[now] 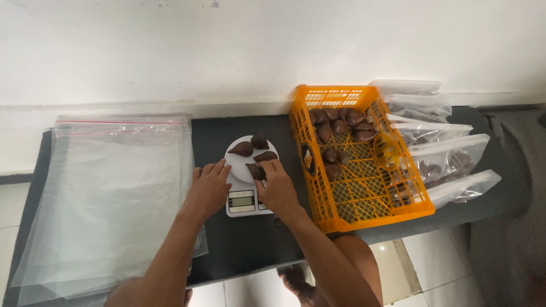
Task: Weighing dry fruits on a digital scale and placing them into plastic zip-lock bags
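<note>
Your dark table carries an orange crate of brown scaly fruits, with a white kitchen scale just left of it. Four fruits sit on the scale. Your left hand rests open against its edge; your right hand pinches the nearest fruit.

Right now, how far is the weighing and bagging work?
Done: several filled bags lie right of the orange crate. In hand: right hand places brown fruit on the scale; left hand beside it. Left: fruit in the crate, empty bags.
</note>
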